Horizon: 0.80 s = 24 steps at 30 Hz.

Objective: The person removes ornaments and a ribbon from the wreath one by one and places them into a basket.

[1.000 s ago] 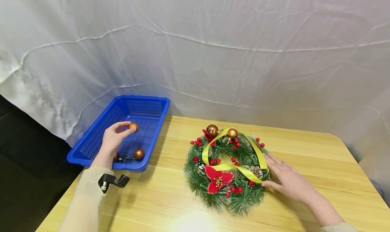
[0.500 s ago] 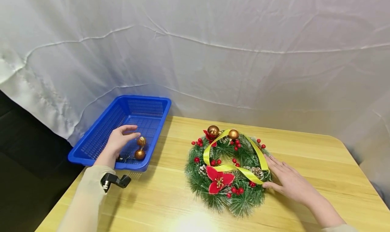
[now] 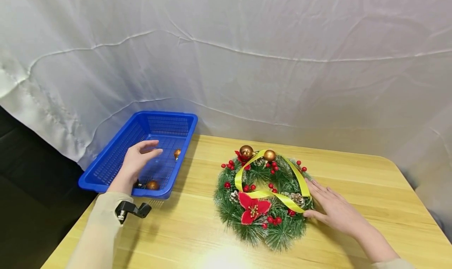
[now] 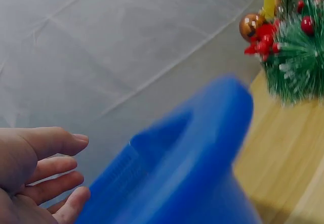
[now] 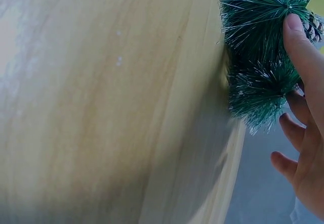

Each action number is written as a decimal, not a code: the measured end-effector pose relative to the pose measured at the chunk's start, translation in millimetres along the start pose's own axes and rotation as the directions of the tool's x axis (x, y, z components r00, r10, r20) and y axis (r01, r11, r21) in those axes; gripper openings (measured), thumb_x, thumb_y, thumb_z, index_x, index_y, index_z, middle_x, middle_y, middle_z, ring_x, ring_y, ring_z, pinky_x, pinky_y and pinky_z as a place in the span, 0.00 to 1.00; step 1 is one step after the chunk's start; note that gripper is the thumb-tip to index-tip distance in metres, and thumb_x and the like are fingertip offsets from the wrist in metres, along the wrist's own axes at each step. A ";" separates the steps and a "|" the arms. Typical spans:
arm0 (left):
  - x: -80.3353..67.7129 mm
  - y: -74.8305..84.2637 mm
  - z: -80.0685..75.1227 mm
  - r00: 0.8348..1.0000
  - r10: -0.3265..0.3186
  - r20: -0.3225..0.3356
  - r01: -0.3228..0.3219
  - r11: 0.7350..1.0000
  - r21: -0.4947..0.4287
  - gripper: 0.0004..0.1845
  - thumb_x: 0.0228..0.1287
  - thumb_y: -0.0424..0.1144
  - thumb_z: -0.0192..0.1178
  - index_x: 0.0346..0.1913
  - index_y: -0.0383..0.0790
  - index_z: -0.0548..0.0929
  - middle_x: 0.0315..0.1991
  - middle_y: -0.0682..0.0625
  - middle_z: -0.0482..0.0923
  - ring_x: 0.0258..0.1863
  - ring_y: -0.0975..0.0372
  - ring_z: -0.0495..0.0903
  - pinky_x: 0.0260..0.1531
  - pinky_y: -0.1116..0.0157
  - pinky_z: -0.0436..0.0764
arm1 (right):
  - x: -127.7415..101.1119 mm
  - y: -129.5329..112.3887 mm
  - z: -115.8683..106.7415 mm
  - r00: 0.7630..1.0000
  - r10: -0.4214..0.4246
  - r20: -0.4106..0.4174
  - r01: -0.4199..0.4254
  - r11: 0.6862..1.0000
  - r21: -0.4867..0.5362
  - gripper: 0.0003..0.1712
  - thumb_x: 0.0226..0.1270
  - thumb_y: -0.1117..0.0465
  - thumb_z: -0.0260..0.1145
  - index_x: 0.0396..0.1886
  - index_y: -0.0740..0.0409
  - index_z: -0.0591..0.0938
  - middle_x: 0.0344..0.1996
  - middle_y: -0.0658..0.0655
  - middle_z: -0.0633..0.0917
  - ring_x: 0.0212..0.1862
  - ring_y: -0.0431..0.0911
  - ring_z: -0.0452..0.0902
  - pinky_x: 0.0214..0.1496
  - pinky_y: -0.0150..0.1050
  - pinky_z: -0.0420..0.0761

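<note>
We are likely between releasing and picking; left hand [image 3: 137, 160] hovering over the blue slotted plastic basket [image 3: 166, 113], grip wide and bare.
A glittery copper ball [image 3: 177, 153] and another round copper ball [image 3: 153, 185] are lying inside. With our right hand [image 3: 335, 211], grip loose, we are touching the frosted green pine wreath [image 3: 277, 208] on the pale wooden surface [image 3: 197, 222]. A next pick, we are judging, is calling for dipping past the basket's rim; the yellow ribbon [image 3: 300, 179] is crossing the wreath.

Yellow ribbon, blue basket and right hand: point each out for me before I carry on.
Yellow ribbon [image 3: 287, 202]: head view, on its lower strand.
Blue basket [image 3: 182, 156]: head view, on the rim nearest the wreath [image 3: 280, 231].
Right hand [image 3: 336, 211]: head view, on the back of the hand.
</note>
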<state>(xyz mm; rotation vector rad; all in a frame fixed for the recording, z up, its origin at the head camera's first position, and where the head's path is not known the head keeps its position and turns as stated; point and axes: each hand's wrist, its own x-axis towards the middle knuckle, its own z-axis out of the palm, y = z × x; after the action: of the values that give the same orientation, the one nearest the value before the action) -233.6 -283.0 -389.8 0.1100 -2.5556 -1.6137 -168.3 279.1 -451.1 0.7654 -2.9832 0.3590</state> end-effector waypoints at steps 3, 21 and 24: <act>-1.2 11.5 6.2 0.999 0.034 0.006 -0.034 0.999 0.000 0.30 0.63 0.45 0.64 0.64 0.35 0.72 0.62 0.38 0.70 0.60 0.47 0.69 0.59 0.48 0.69 | 0.1 -0.1 0.6 1.000 0.001 0.001 -0.001 1.000 0.006 0.50 0.65 0.35 0.56 0.76 0.57 0.50 0.72 0.64 0.55 0.67 0.68 0.57 0.70 0.35 0.31; 5.8 76.5 98.8 0.967 0.251 0.036 -0.235 0.942 -0.238 0.21 0.57 0.31 0.67 0.55 0.32 0.79 0.48 0.37 0.80 0.49 0.50 0.77 0.54 0.61 0.75 | 1.6 1.3 0.1 1.000 -0.012 0.003 0.012 1.000 0.009 0.52 0.64 0.35 0.57 0.76 0.58 0.50 0.72 0.62 0.55 0.69 0.63 0.55 0.73 0.46 0.38; 7.5 77.8 118.1 0.972 0.225 0.063 -0.204 0.949 -0.242 0.22 0.57 0.32 0.68 0.55 0.34 0.79 0.50 0.39 0.79 0.49 0.51 0.78 0.53 0.59 0.76 | 1.3 0.8 0.3 1.000 -0.011 0.003 0.011 1.000 0.018 0.52 0.63 0.35 0.58 0.76 0.58 0.50 0.72 0.63 0.55 0.69 0.63 0.55 0.73 0.49 0.40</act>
<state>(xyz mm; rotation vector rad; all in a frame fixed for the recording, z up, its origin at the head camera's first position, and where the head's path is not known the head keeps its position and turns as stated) -257.2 -144.9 -369.4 -0.2592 -2.3170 -1.8508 -169.8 279.1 -451.4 0.7846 -2.9811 0.3851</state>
